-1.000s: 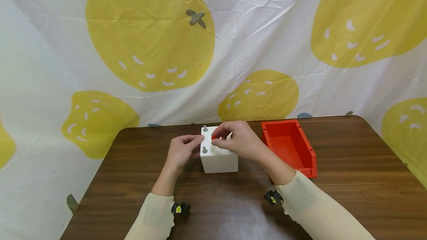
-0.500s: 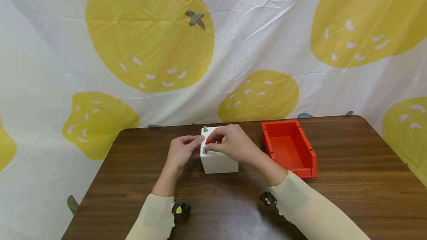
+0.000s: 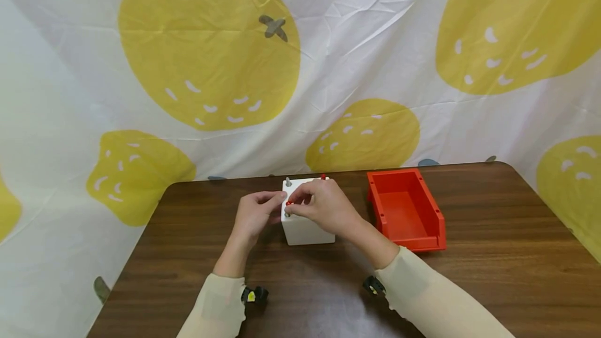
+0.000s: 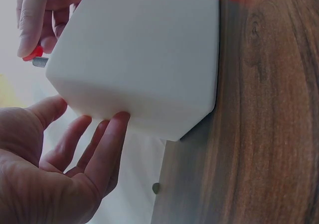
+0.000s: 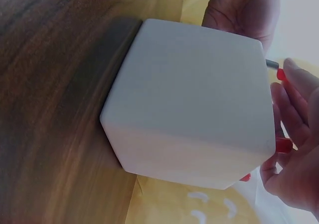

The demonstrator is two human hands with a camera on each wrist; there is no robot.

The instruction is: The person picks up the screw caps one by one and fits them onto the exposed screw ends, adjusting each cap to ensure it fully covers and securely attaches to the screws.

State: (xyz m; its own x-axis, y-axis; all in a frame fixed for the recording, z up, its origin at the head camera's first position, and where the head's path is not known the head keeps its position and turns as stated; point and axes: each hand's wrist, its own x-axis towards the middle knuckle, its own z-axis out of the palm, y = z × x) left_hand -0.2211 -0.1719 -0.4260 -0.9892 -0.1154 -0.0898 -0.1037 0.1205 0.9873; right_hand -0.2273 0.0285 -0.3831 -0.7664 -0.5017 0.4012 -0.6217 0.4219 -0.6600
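A white block stands on the table, with metal threaded studs rising from its top. My left hand rests on its left side, fingertips against the side face and thumb at the top edge. Between thumb and fingers of my right hand is a small red cap, pinched at the end of the near-left threaded stud. The far-left stud is bare. Toward the block's right side sit another red cap near the front and one more red cap at the far corner.
A red open-fronted bin stands to the right of the block on the brown wooden table. Behind the table hangs a white cloth printed with yellow fruit.
My right hand has moved left and slightly nearer with the red cap, from over the block's top to the near-left stud. The far-right red cap has come into sight. The left hand stays put.
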